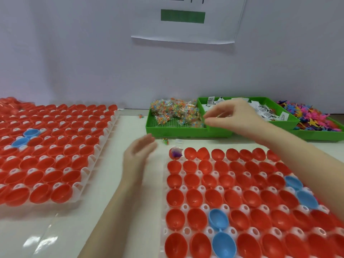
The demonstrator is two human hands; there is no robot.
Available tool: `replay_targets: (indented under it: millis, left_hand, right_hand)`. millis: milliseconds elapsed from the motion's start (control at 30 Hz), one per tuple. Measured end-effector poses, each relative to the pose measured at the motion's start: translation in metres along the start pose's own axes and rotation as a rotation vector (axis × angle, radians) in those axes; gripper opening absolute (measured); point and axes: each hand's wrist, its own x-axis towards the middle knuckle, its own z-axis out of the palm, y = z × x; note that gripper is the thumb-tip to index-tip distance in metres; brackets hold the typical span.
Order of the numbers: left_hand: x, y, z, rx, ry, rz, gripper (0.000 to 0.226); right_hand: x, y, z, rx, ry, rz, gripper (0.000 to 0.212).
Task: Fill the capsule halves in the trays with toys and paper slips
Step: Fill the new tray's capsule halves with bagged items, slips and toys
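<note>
While the white plastic tray of red and blue capsule halves [55,146] on the left sits untouched, the left hand [138,155] hovers above the pale surface [119,183] between the two trays, its fingers [147,141] straight, loosely together and holding nothing. Just right of those fingers, the far-left cup of the near white tray of red and blue capsule halves [242,202] holds a purple toy in clear wrap [176,152]. Farther back, the right hand [232,116] reaches over the green plastic bin of small bagged colourful toys [175,112], thumb and fingers [214,113] drawn toward a pinch; blur hides whether they grip anything. Behind it lie printed white paper slips [264,110], then a green bin of loose colourful plastic figures [312,118].
</note>
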Motion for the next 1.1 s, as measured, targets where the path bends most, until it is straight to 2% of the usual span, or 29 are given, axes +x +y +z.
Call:
replay_targets:
  millis: [100, 133, 200, 367, 467, 533, 600, 667, 767, 867, 933, 1033, 1100]
  left_hand:
    - [0.022, 0.012, -0.015, -0.017, 0.119, 0.016, 0.018]
    - [0.033, 0.015, -0.014, 0.047, 0.101, 0.027, 0.017]
    - [0.059, 0.021, 0.0, 0.242, 0.034, 0.059, 0.018]
    - [0.105, 0.021, 0.051, 0.909, -0.134, 0.173, 0.029]
    - [0.121, 0.012, 0.069, 1.281, -0.203, 0.137, 0.058]
    - [0.131, 0.005, 0.08, 1.4, -0.271, 0.059, 0.085]
    - [0.134, 0.0, 0.091, 1.399, -0.307, -0.02, 0.098]
    - [0.135, -0.004, 0.099, 1.369, -0.232, -0.021, 0.095]
    - [0.137, -0.007, 0.101, 1.309, -0.085, 0.117, 0.05]
    - [0.134, -0.004, 0.095, 1.17, -0.098, 0.174, 0.022]
    - [0.133, -0.002, 0.091, 1.018, -0.1, 0.161, 0.006]
    - [0.135, 0.001, 0.09, 0.796, -0.054, 0.042, 0.022]
    - [0.136, 0.004, 0.087, 0.817, -0.044, 0.031, 0.028]
  right_hand:
    - [0.005, 0.031, -0.033, -0.019, 0.224, 0.103, 0.008]
    - [0.009, 0.043, -0.043, -0.078, 0.278, 0.152, 0.005]
    - [0.02, 0.068, -0.06, -0.207, 0.319, 0.264, 0.012]
    - [0.037, 0.107, -0.062, -0.356, 0.137, 0.444, 0.043]
    - [0.04, 0.117, -0.048, -0.427, 0.046, 0.476, 0.057]
    - [0.044, 0.118, -0.047, -0.394, 0.058, 0.484, 0.062]
    - [0.048, 0.117, -0.05, -0.326, 0.073, 0.482, 0.058]
    - [0.049, 0.116, -0.051, -0.303, 0.091, 0.467, 0.049]
    - [0.048, 0.117, -0.054, -0.257, 0.161, 0.448, 0.032]
    - [0.05, 0.119, -0.059, -0.265, 0.237, 0.44, 0.019]
    - [0.05, 0.12, -0.06, -0.287, 0.299, 0.415, 0.024]
    - [0.049, 0.12, -0.061, -0.251, 0.397, 0.385, 0.03]
    - [0.048, 0.121, -0.061, -0.244, 0.423, 0.373, 0.026]
